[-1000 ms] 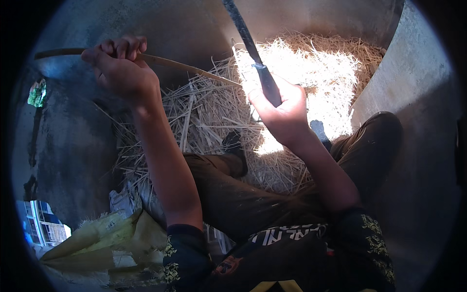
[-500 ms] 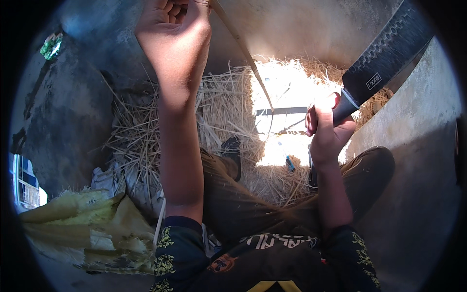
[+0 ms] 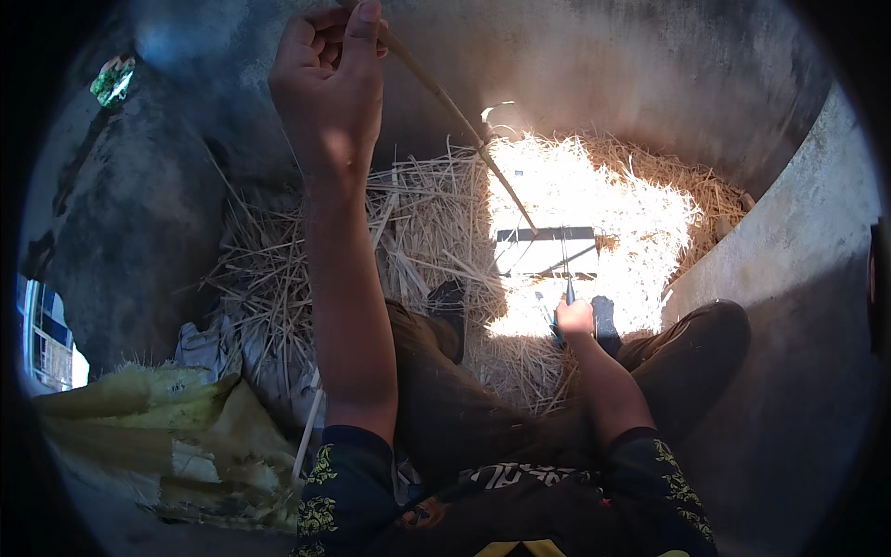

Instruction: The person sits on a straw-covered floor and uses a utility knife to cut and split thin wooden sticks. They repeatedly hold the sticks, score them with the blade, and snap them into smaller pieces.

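Two hands to record, both occupied. Left hand [image 3: 327, 88] high beyond the far-left edge of the straw bed [image 3: 418, 218], fingers curled and thumb closed on a thin strip [image 3: 445, 107]; upper end of strip cut off by the top of the view. Right hand [image 3: 577, 317] low, near the sunlit near edge of the bed, wrapped round the dark handle of a knife [image 3: 570, 294]; blade seen almost edge-on, pointing away toward the far edge. Strip slanting down rightward from left hand into the glare, lower end at a dark band [image 3: 557, 234] just beyond the knife. Contact of blade with strip: cannot tell. Just beside right hand, a dark shoe [image 3: 606, 325] and a small blue object [image 3: 557, 327], kind unclear. Well apart, off the near-left corner of the bed, a yellow-green sheet [image 3: 139, 436], crumpled. Progress, by judgement: work under way, not complete. Strip one continuous length where visible, without discernible split or notch; finish of its surface too small to read. Plenty of loose slivers lying about. Amount left on this strip: cannot tell.
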`<act>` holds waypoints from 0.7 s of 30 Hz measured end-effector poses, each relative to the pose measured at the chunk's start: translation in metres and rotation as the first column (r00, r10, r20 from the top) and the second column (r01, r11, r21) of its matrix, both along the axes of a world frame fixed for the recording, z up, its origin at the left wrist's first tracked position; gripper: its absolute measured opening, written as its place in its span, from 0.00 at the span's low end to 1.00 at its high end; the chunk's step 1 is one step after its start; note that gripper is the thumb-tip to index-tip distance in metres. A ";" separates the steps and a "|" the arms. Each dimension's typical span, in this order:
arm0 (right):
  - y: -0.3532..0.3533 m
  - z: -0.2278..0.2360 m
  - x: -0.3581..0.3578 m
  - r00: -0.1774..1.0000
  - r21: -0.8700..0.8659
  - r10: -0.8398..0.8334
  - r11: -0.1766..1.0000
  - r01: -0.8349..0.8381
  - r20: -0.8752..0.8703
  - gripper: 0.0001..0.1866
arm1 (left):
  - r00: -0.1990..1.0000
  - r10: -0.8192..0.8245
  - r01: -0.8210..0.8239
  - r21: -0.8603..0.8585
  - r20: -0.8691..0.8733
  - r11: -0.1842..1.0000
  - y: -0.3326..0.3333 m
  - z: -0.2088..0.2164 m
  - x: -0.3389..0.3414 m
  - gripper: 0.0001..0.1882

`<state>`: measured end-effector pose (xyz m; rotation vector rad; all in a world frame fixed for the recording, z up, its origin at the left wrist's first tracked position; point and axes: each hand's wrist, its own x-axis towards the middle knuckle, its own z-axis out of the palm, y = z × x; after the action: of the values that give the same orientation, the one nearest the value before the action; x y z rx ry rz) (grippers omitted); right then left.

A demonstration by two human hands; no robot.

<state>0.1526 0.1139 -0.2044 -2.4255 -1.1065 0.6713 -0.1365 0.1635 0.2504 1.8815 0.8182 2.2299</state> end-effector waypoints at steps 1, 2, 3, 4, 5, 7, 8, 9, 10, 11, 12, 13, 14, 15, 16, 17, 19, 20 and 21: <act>0.001 0.007 0.001 0.993 0.034 0.072 0.997 -0.069 -0.095 0.27 | 1.000 -0.018 0.017 -0.069 -0.016 0.997 -0.003 0.004 -0.009 0.14; 0.005 0.028 0.003 0.973 0.085 0.140 0.988 -0.126 -0.185 0.27 | 1.000 -0.016 0.015 -0.091 -0.008 0.996 -0.003 0.002 -0.017 0.14; 0.005 0.053 -0.001 0.957 0.084 0.106 0.993 -0.086 -0.271 0.27 | 1.000 -0.021 0.021 -0.105 0.002 0.994 -0.002 0.001 -0.022 0.14; 0.007 0.060 -0.002 0.919 0.069 0.044 0.997 -0.018 -0.392 0.26 | 0.999 -0.032 0.033 -0.112 0.014 0.993 -0.002 0.004 -0.023 0.14; 0.009 0.066 -0.004 0.865 0.045 -0.026 0.997 0.057 -0.502 0.25 | 1.000 -0.030 0.031 -0.139 0.009 0.990 -0.003 0.004 -0.022 0.14; 0.008 0.055 -0.002 0.811 0.076 -0.072 0.987 0.142 -0.580 0.23 | 1.000 -0.024 0.022 -0.184 -0.006 0.983 -0.008 0.005 -0.020 0.14; 0.006 0.053 -0.002 0.780 0.092 -0.088 0.979 0.184 -0.619 0.22 | 1.000 -0.004 0.001 -0.174 -0.019 0.985 -0.010 0.006 -0.019 0.14; 0.001 0.051 0.000 0.851 0.161 -0.027 0.978 0.130 -0.524 0.22 | 0.999 0.015 -0.020 -0.164 -0.031 0.986 -0.011 0.005 -0.018 0.14; 0.001 0.053 -0.001 0.856 0.144 -0.012 0.984 0.100 -0.516 0.22 | 0.998 0.035 -0.041 -0.148 -0.045 0.988 -0.010 0.005 -0.017 0.15; 0.001 0.056 0.000 0.850 0.119 -0.010 0.989 0.085 -0.527 0.22 | 0.999 0.036 -0.040 -0.154 -0.031 0.987 -0.009 0.005 -0.017 0.14; 0.003 0.058 -0.001 0.843 0.094 -0.008 0.993 0.070 -0.537 0.22 | 0.999 0.037 -0.039 -0.160 -0.017 0.986 -0.007 0.004 -0.018 0.14; 0.002 0.064 -0.001 0.869 0.096 0.038 0.995 0.010 -0.492 0.19 | 0.999 0.037 -0.037 -0.174 -0.003 0.984 -0.007 0.003 -0.016 0.14; 0.004 0.062 0.002 0.896 0.157 0.065 0.988 0.006 -0.440 0.18 | 1.000 0.025 -0.023 -0.179 0.010 0.984 -0.007 0.003 -0.014 0.13; 0.010 0.054 0.004 0.919 0.217 0.088 0.976 -0.003 -0.384 0.16 | 1.000 0.014 -0.009 -0.184 0.024 0.983 -0.006 0.003 -0.012 0.13; 0.016 0.044 0.006 0.940 0.274 0.108 0.962 -0.016 -0.324 0.15 | 0.999 0.004 0.004 -0.189 0.038 0.982 -0.006 0.003 -0.009 0.13; 0.025 0.019 0.016 0.992 0.313 0.076 0.949 -0.039 -0.104 0.12 | 0.999 -0.046 0.051 -0.187 0.030 0.981 -0.004 0.004 -0.007 0.13; 0.028 0.007 0.022 0.979 0.287 0.084 0.958 -0.028 -0.187 0.12 | 0.993 -0.121 0.120 -0.203 0.007 0.972 0.002 0.000 -0.013 0.12; 0.029 0.002 0.026 0.970 0.272 0.084 0.962 -0.019 -0.227 0.12 | 0.972 -0.227 0.233 -0.181 0.054 0.955 0.005 -0.001 -0.015 0.12; 0.031 -0.005 0.026 0.973 0.326 0.079 0.945 -0.005 -0.215 0.11 | 0.938 -0.331 0.343 -0.155 0.099 0.926 0.009 -0.001 -0.015 0.12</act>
<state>0.1781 0.1453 -0.2090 -1.9995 -1.0828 0.6982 -0.1514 0.1726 0.2490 1.7037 0.5964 1.9403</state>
